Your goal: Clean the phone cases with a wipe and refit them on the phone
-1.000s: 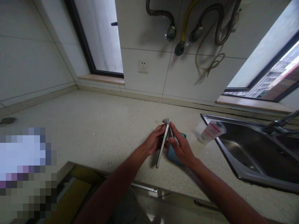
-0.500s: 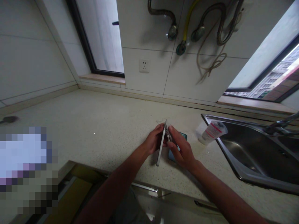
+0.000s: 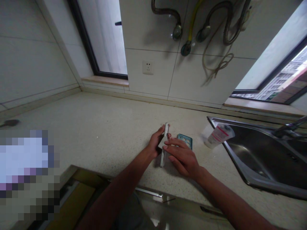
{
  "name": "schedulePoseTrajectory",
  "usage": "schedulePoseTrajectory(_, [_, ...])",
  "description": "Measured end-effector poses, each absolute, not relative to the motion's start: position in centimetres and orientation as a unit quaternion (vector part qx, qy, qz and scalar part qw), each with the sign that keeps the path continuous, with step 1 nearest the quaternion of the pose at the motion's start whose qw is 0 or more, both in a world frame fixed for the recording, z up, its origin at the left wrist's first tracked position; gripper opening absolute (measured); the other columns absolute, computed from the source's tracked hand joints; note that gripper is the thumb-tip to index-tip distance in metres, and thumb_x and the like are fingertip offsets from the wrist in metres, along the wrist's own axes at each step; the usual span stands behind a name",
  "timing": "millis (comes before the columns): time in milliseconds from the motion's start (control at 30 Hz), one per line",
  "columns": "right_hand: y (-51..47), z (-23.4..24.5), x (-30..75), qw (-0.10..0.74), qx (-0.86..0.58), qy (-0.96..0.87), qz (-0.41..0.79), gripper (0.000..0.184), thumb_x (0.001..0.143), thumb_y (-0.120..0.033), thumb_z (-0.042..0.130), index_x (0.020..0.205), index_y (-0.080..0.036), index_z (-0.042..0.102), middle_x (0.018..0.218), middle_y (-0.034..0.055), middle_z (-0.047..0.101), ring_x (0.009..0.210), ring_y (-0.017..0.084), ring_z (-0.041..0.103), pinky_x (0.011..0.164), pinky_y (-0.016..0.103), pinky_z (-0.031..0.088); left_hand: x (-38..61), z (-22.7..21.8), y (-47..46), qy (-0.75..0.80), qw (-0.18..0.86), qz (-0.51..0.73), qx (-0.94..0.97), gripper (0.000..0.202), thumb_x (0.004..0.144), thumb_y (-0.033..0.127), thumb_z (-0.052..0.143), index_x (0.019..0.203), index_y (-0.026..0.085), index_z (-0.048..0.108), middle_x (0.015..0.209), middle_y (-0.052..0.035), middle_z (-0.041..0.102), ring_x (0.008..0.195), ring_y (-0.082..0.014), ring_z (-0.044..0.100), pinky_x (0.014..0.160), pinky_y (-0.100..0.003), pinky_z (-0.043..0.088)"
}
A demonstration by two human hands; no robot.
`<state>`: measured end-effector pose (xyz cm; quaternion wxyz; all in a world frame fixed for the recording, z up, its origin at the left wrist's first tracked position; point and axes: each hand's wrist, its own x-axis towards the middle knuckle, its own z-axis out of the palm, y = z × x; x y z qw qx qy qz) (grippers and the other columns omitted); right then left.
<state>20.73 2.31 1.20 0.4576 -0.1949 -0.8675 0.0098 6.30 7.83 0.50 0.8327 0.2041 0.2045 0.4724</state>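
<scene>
My left hand (image 3: pixel 155 144) is closed round a thin silver phone (image 3: pixel 164 143), held on edge above the speckled countertop (image 3: pixel 100 134). My right hand (image 3: pixel 182 156) lies against the phone's right face, fingers stretched out flat and pressing on it. Just behind my right hand a teal phone case (image 3: pixel 185 140) lies flat on the counter, partly hidden by my fingers.
A white tube (image 3: pixel 217 135) lies beside the steel sink (image 3: pixel 261 153) at the right, with a tap (image 3: pixel 290 127) over it. A wall socket (image 3: pixel 147 67) and hoses (image 3: pixel 203 28) are on the tiled wall. A blurred patch covers the lower left.
My right hand let go of a small grey piece at the phone's top edge and flattened against the phone's side. The teal case now shows more behind my fingers.
</scene>
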Motion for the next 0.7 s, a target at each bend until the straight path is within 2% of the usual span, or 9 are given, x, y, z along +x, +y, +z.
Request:
schedulePoseTrajectory(100, [2.1,1.1,20.5,0.468,-0.165,-0.868,0.019,0.043,0.091,-0.018,0.054,0.134,-0.022,0.059,0.104,0.0104,0.076,0.106,0.026,0.069,0.095,0.048,0.054,6.2,0.7,7.8,0.201,0.836,0.464,0.216,0.044,0.081,0.049,0.069,0.114,0.021,0.060,0.067,0.0029,0.057,0.046,-0.0105,0.052,0.043,-0.022,0.040])
schedulePoseTrajectory(333, [1.7,1.0,20.1,0.451,-0.092,-0.887,0.039,0.045,0.087,-0.016,0.056,0.132,-0.017,0.058,0.092,0.0086,0.078,0.100,0.024,0.070,0.097,0.048,0.053,5.8,0.9,8.0,0.193,0.843,0.451,0.221,0.047,0.084,0.054,0.063,0.120,0.026,0.054,0.066,0.0039,0.053,0.043,-0.0102,0.046,0.040,-0.021,0.036])
schedulePoseTrajectory(467, [1.5,1.0,20.0,0.430,-0.079,-0.899,0.033,0.051,0.087,-0.010,0.049,0.137,-0.016,0.053,0.102,0.0121,0.076,0.113,0.024,0.067,0.093,0.044,0.057,5.5,0.6,8.4,0.177,0.864,0.432,0.190,0.043,0.087,0.061,0.052,0.115,0.028,0.055,0.067,0.0024,0.052,0.046,-0.0109,0.046,0.043,-0.021,0.036])
schedulePoseTrajectory(600, [1.5,0.8,19.8,0.410,-0.087,-0.908,0.009,0.054,0.089,-0.009,0.046,0.142,-0.012,0.047,0.113,0.0164,0.073,0.122,0.024,0.062,0.096,0.043,0.057,5.2,0.8,8.2,0.121,0.868,0.444,0.186,0.064,0.076,0.082,0.047,0.112,0.030,0.058,0.071,0.0003,0.054,0.052,-0.0127,0.048,0.047,-0.023,0.036])
schedulePoseTrajectory(633, [1.5,0.7,19.8,0.407,-0.101,-0.908,0.001,0.054,0.089,-0.010,0.048,0.143,-0.012,0.047,0.117,0.0176,0.072,0.124,0.025,0.061,0.098,0.043,0.056,5.2,0.9,8.1,0.112,0.866,0.449,0.189,0.067,0.073,0.084,0.049,0.112,0.029,0.058,0.072,0.0000,0.054,0.053,-0.0128,0.048,0.047,-0.023,0.037])
schedulePoseTrajectory(700, [1.7,0.4,19.8,0.405,-0.145,-0.903,-0.013,0.053,0.091,-0.013,0.051,0.144,-0.012,0.046,0.123,0.0187,0.069,0.125,0.025,0.060,0.100,0.043,0.055,5.2,1.0,7.8,0.105,0.861,0.459,0.194,0.062,0.075,0.078,0.055,0.112,0.028,0.059,0.073,-0.0001,0.055,0.054,-0.0123,0.049,0.049,-0.023,0.039])
